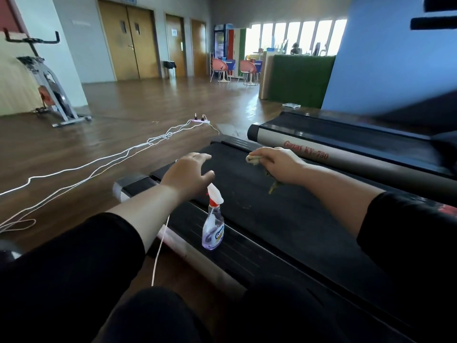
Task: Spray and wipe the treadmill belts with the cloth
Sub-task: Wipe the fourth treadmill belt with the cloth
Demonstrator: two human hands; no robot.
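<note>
A person is crouching at the side of a long black rubber treadmill belt point(272, 219), seen from a head camera looking down over both forearms in black sleeves.

The right hand point(277, 164) is resting on the far part of the belt, its fingers curled round a crumpled pale yellow-green cloth point(251, 159). One end of the cloth is poking out past the fingertips and a darker tail is trailing out under the wrist.

The left hand point(188, 174) is hovering with its fingers spread and relaxed, holding nothing. It is just above and beyond a clear plastic spray bottle point(214, 226) with purple liquid and a white and red trigger head. The bottle is standing upright on the ribbed black strip along the belt's near edge, and it does not seem to be touching the hand.

The step in hand appears to be wiping, with the bottle set aside. To do it well, the cloth likely needs spreading flatter under the palm, so more of it is meeting the belt. Long overlapping strokes along the belt should be covering it edge to edge, while the free hand is keeping clear of the bottle, which could tip easily.

A second treadmill with a grey rail point(346, 159) is lying just beside the belt on the right, and white cables point(99, 167) are trailing over the wooden floor point(74, 149) on the left.
</note>
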